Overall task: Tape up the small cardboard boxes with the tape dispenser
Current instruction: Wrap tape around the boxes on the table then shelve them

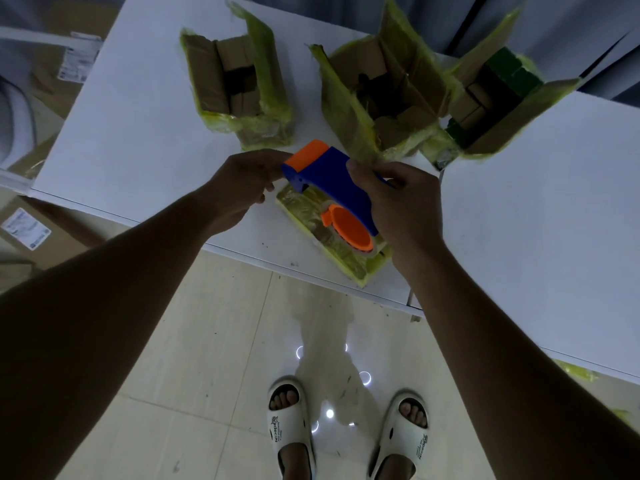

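Boxes first: three open cardboard cartons wrapped in yellowish tape stand along the far side of the white table (145, 133), a left one (239, 88), a middle one (377, 98) and a right one (491, 102), each showing smaller brown boxes inside, with dark green packs in the right one. Pale floor tiles (214, 341) spread beneath, grey curtains (450, 19) hang behind, and flat labelled cartons (31, 233) lie on the floor to the left. At the table's near edge sits one small taped box (349, 265), lying flat. Just above it hovers the blue and orange tape dispenser (332, 188); the right hand (405, 206) grips its handle with curled fingers, while the left hand (239, 185) pinches at its orange front end. White slippers (346, 434) below.
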Demonstrator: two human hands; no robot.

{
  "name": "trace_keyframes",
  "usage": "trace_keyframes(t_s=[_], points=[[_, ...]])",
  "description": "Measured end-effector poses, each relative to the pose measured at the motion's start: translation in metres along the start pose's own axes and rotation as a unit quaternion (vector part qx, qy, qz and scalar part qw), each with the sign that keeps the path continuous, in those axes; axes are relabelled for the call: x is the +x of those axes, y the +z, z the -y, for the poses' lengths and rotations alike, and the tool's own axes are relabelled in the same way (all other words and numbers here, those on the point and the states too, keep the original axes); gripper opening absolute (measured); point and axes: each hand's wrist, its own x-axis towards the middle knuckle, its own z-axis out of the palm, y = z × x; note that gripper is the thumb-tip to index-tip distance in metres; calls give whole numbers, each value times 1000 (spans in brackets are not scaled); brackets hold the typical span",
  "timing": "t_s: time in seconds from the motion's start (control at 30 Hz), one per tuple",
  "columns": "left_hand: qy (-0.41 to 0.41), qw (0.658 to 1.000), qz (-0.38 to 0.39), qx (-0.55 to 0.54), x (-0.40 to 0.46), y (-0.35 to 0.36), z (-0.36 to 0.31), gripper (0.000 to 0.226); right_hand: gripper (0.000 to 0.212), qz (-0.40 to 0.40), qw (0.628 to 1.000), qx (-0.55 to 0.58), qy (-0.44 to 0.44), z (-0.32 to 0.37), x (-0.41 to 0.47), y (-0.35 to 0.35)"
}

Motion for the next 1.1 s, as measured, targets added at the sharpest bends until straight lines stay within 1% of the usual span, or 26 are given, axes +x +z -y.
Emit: trace_keyframes(t_s=[0.1, 0.17, 0.2, 0.23, 0.3, 0.33, 0.5, 0.63, 0.7, 0.9, 1.1], points=[[-24, 998, 54, -12, -3, 0, -12, 30, 33, 5, 1000, 22, -1, 3, -2, -1], [-41, 994, 94, -23, -2, -4, -13, 22, 33, 7, 999, 34, -1, 5, -3, -2], [-50, 993, 103, -34, -1, -8, -12, 18, 33, 8, 999, 38, 0, 5, -3, -3], [-61, 992, 96, -46, 0, -11, -11, 18, 33, 10, 999, 40, -2, 6, -3, -4], [-87, 992, 65, -61, 1, -16, -9, 33, 34, 13, 999, 40, -6, 7, -3, -6], [-96, 991, 61, -65, 0, -17, -9, 37, 33, 15, 999, 43, -8, 8, -3, -7], [-96, 984, 106, -102, -15, -5, -23, 27, 30, 16, 997, 68, -22, 13, -6, -11], [-128, 963, 156, -176, -23, -4, -29, 24, 28, 19, 996, 79, -23, 16, -9, -14], [-135, 957, 171, -192, -25, -5, -30, 23, 27, 22, 996, 80, -23, 16, -11, -16], [-135, 954, 163, -211, -27, -1, -29, 20, 25, 35, 994, 102, -22, 13, -18, -20], [-180, 942, 190, -211, -31, -2, -32, 19, 20, 52, 993, 99, -29, 15, -23, -28]])
